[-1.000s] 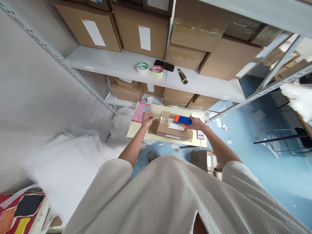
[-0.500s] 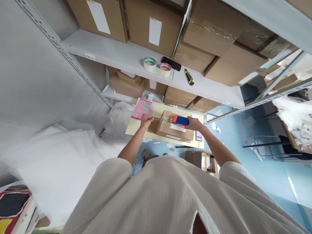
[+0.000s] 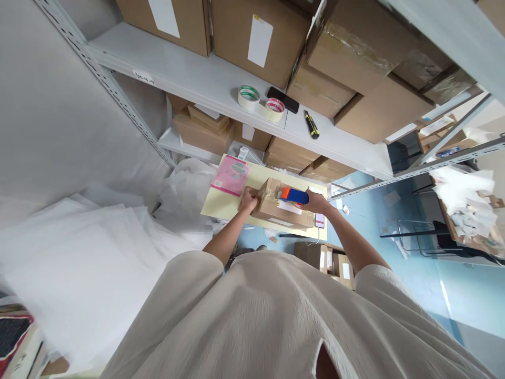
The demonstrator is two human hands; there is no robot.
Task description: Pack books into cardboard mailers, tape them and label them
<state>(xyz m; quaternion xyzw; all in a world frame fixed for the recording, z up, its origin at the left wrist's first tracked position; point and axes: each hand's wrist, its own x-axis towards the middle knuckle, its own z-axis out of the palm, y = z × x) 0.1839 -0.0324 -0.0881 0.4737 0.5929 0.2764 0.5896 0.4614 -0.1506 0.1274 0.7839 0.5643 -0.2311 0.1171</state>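
left hand point(image 3: 248, 200): fingers curled against the left end of the cardboard box point(image 3: 276, 210), pressing on it; whether they grip an edge or only rest there cannot be told.
right hand point(image 3: 317, 200): fingers wrapped shut around the handle of the tape dispenser point(image 3: 294, 196), at the 3 o'clock side of the box.
tape dispenser: blue body with an orange front, lying across the top of the box, its orange end pointing toward 9 o'clock.
cardboard box: brown, closed, glossy tape on its left part and a white label on top; it sits on the bench point(image 3: 224, 202), between the two hands.
bench: pale yellow top, low in front of the person, under the shelf.
pink booklet point(image 3: 231, 176): flat on the bench at about 10 o'clock from the box, just beside the left hand.
phone point(image 3: 319, 220): on the bench at 4 o'clock from the box, near the right wrist, screen lit.
shelf point(image 3: 205, 84): grey metal, at 12 o'clock above the bench, carrying large cartons.
tape rolls point(image 3: 260, 103): two, one green-printed and one red-printed, touching each other on the shelf.
utility knife point(image 3: 311, 125): yellow and black, on the shelf to the 3 o'clock side of the rolls.
white foam sheets point(image 3: 79, 247): piled at 8 o'clock of the bench.
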